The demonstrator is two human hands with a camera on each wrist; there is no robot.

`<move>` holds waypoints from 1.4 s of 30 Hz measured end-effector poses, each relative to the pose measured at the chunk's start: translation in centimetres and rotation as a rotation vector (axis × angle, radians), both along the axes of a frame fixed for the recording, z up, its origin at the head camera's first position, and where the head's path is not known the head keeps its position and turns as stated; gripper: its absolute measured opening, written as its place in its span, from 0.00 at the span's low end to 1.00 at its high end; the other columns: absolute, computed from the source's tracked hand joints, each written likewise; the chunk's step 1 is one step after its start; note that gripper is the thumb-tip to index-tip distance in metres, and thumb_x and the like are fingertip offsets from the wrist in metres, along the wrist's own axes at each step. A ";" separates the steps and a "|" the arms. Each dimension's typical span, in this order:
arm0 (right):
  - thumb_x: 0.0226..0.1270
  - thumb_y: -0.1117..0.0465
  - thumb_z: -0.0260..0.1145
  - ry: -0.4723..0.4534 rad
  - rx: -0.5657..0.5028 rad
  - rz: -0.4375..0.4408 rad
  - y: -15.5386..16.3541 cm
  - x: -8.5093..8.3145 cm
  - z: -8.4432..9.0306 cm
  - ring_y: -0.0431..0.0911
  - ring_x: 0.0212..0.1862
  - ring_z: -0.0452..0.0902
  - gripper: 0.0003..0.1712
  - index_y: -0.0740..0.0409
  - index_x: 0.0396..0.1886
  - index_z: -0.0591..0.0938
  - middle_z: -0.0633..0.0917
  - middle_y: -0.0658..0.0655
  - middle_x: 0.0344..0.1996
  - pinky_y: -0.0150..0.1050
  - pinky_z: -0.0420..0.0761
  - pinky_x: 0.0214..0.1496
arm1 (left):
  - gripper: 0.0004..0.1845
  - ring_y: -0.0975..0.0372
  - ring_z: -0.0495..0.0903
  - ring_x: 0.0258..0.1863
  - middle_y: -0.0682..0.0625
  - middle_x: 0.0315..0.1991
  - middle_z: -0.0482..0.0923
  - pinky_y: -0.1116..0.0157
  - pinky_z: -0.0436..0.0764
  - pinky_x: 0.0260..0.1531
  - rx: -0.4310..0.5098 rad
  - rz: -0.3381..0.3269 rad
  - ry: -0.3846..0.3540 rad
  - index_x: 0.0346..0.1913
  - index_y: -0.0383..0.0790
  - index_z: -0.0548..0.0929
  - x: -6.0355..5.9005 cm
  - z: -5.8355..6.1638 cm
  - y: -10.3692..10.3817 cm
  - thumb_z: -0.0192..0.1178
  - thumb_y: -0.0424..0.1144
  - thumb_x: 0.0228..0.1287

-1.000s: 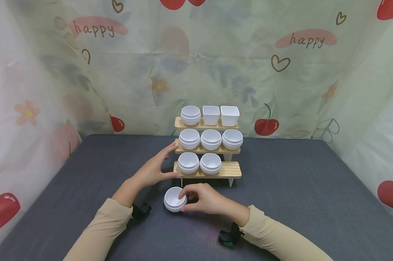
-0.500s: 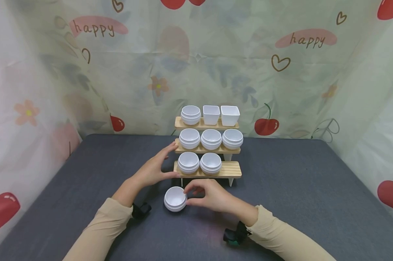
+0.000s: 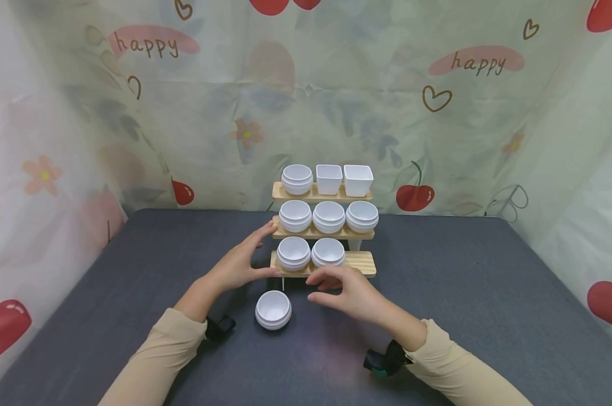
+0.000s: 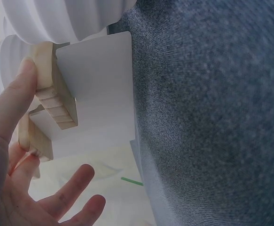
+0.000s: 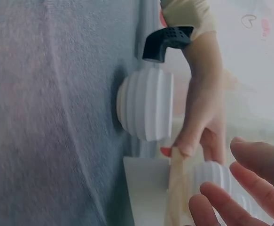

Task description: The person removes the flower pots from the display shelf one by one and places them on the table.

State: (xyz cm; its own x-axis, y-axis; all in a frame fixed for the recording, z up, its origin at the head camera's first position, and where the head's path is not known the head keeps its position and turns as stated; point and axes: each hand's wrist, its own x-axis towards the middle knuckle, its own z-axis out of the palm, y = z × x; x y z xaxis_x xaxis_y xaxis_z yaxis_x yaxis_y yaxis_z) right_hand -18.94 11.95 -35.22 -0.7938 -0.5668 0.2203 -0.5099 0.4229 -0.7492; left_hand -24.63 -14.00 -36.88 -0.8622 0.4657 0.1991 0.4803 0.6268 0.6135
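Note:
A three-tier wooden display stand [image 3: 360, 263] with white side supports stands on the dark table and bears white bowls. My left hand [image 3: 237, 266] touches its left side. In the left wrist view the thumb [image 4: 21, 92] lies against the end of the lowest board, and other fingers reach the board behind. A loose round white bowl [image 3: 273, 310] with ribbed sides sits upright on the table in front of the stand. To its right, apart from it, my right hand [image 3: 351, 290] hovers before the lowest board, thumb and fingers spread, holding nothing.
Two round bowls [image 3: 293, 252] stand on the lowest board, left and middle. Three round bowls [image 3: 329, 217] fill the middle board. On the top board are a round bowl [image 3: 297, 179] and two square cups [image 3: 358, 180]. A printed curtain [image 3: 306, 113] hangs behind.
My right hand has let go of the loose bowl and moved right and away from me, towards the stand. The bowl stays on the table, and my left hand has stayed put.

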 end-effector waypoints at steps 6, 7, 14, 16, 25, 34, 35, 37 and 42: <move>0.56 0.61 0.70 0.019 -0.037 -0.059 1.4 -0.1 0.7 0.42 0.39 0.83 0.14 0.60 0.43 0.82 0.85 0.58 0.40 0.38 0.84 0.46 | 0.49 0.46 0.67 0.66 0.48 0.76 0.45 0.50 0.70 0.64 -0.004 0.003 -0.006 0.72 0.48 0.53 0.0 0.0 0.0 0.71 0.44 0.50; 0.56 0.62 0.70 0.024 -0.045 -0.066 1.8 -0.3 0.7 0.43 0.39 0.83 0.14 0.60 0.43 0.82 0.85 0.59 0.40 0.37 0.84 0.46 | 0.49 0.46 0.66 0.66 0.48 0.76 0.45 0.50 0.70 0.64 -0.004 0.001 -0.006 0.72 0.48 0.53 0.0 0.0 0.0 0.71 0.44 0.50; 0.57 0.62 0.69 0.019 -0.053 -0.183 3.6 -0.7 1.2 0.45 0.38 0.84 0.14 0.59 0.43 0.82 0.86 0.58 0.38 0.29 0.83 0.39 | 0.49 0.47 0.65 0.66 0.47 0.76 0.45 0.51 0.70 0.64 0.004 -0.005 -0.003 0.72 0.47 0.53 0.0 -0.1 -0.1 0.71 0.43 0.49; 0.57 0.62 0.69 0.012 -0.053 -0.218 4.0 -0.9 1.2 0.45 0.38 0.83 0.14 0.58 0.44 0.81 0.86 0.58 0.38 0.29 0.82 0.36 | 0.49 0.47 0.65 0.66 0.47 0.76 0.45 0.51 0.70 0.64 0.004 -0.005 -0.002 0.72 0.47 0.53 -0.1 -0.1 -0.1 0.71 0.43 0.49; 0.57 0.62 0.69 0.032 -0.038 -0.274 4.9 -1.6 0.6 0.48 0.39 0.84 0.19 0.57 0.49 0.79 0.85 0.61 0.42 0.33 0.83 0.38 | 0.49 0.47 0.66 0.66 0.47 0.76 0.45 0.51 0.70 0.64 0.004 -0.006 -0.001 0.72 0.47 0.53 -0.1 -0.1 0.0 0.71 0.43 0.49; 0.56 0.60 0.70 0.045 -0.042 -0.277 4.5 -2.3 -0.3 0.50 0.40 0.84 0.23 0.57 0.52 0.77 0.84 0.64 0.44 0.37 0.84 0.40 | 0.49 0.46 0.67 0.65 0.47 0.76 0.45 0.51 0.70 0.64 0.004 -0.007 -0.002 0.72 0.47 0.53 0.0 -0.1 0.0 0.71 0.43 0.50; 0.56 0.60 0.71 0.047 -0.045 -0.278 4.4 -2.3 -0.4 0.50 0.40 0.84 0.23 0.57 0.52 0.78 0.85 0.64 0.44 0.37 0.84 0.39 | 0.49 0.46 0.67 0.65 0.48 0.76 0.45 0.51 0.70 0.64 0.003 -0.006 -0.003 0.72 0.47 0.53 0.0 -0.1 0.0 0.71 0.43 0.50; 0.55 0.61 0.71 0.057 -0.044 -0.281 4.2 -2.5 -0.5 0.50 0.40 0.84 0.23 0.56 0.51 0.78 0.85 0.64 0.44 0.37 0.84 0.40 | 0.49 0.46 0.67 0.65 0.48 0.76 0.45 0.51 0.70 0.64 0.001 -0.004 -0.006 0.72 0.48 0.53 0.0 0.0 0.0 0.71 0.43 0.50; 0.55 0.62 0.71 0.068 -0.058 -0.279 3.9 -2.7 -0.5 0.51 0.40 0.85 0.22 0.57 0.51 0.78 0.85 0.64 0.43 0.36 0.84 0.40 | 0.49 0.46 0.67 0.65 0.48 0.76 0.45 0.50 0.70 0.64 -0.001 -0.001 -0.011 0.72 0.48 0.53 0.0 0.0 0.0 0.71 0.43 0.50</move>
State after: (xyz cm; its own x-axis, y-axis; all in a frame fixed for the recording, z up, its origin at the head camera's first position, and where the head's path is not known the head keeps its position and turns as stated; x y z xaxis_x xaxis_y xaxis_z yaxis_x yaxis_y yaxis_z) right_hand -21.68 15.81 -35.76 -0.8996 -0.3132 0.3044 -0.4298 0.5116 -0.7440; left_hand -24.64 -14.00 -36.91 -0.8640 0.4666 0.1892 0.4739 0.6268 0.6185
